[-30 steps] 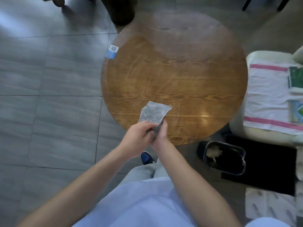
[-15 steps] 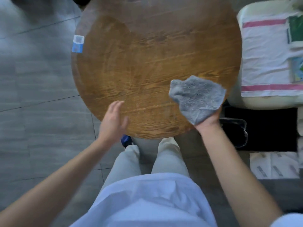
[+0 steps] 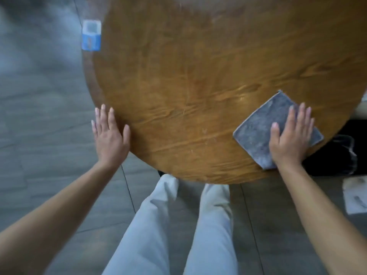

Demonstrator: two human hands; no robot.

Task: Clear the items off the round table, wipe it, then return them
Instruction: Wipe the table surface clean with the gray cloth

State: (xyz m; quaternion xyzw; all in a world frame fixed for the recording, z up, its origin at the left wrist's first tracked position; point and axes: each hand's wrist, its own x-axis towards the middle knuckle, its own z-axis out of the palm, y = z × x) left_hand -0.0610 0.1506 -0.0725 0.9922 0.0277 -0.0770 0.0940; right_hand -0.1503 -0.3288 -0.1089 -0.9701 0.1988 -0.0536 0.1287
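Cloth [image 3: 264, 128] lies flat on the round table [image 3: 188, 76], a grey square turned like a diamond, down near the table's near right edge, with its lower corner reaching the rim. The person's right hand [image 3: 291, 139] rests on top of it, palm down, fingers straight and only slightly spread, pressing the cloth to the wood rather than gripping it; the heel of the hand sits over the cloth's near right part while the left half of the cloth shows uncovered.

Over on the other side the left hand [image 3: 110, 137] is open as well, fingers straight and close together. It lies at the table's near left rim, the thumb against the wood edge and the fingers reaching out over the floor side; it holds nothing.

The wooden top is bare apart from the cloth, with grain lines running across it. A small blue and white label [image 3: 91, 35] sits at the far left rim. Below the table edge the person's legs in pale trousers [image 3: 158, 225] stand on grey floor tiles [image 3: 39, 116]. Something dark [image 3: 335, 153] lies on the floor at the right beyond the table, too blurred to name.
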